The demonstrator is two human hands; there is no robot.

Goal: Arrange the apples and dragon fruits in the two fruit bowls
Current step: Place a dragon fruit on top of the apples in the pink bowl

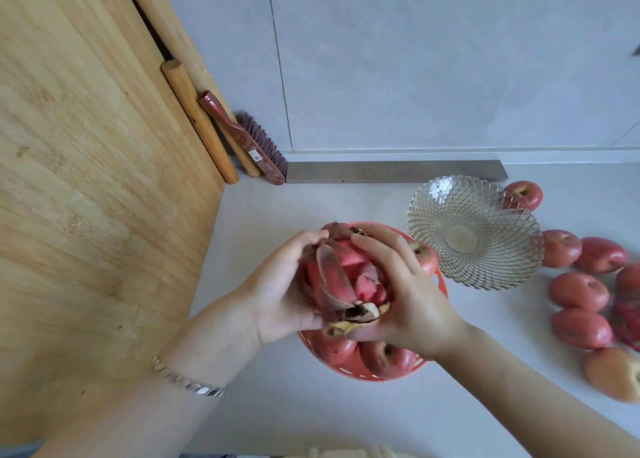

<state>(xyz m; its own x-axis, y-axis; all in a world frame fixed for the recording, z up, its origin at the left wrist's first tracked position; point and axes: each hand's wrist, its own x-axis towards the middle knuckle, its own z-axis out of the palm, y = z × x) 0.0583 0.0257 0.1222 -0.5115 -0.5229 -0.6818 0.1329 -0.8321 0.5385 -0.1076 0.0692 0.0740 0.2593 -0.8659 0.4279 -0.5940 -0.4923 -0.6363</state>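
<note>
Head view: left hand [280, 293] and right hand [412, 295] curl their fingers round a dragon fruit [343, 277], probably steadying its bulk over the half-hidden red bowl [349, 371] mid-counter.

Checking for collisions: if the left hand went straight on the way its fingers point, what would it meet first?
The left hand points toward the upper right and grips the dragon fruit, so that comes first. Past it sits the right hand; whether the glass bowl lies in line is unclear.
</note>
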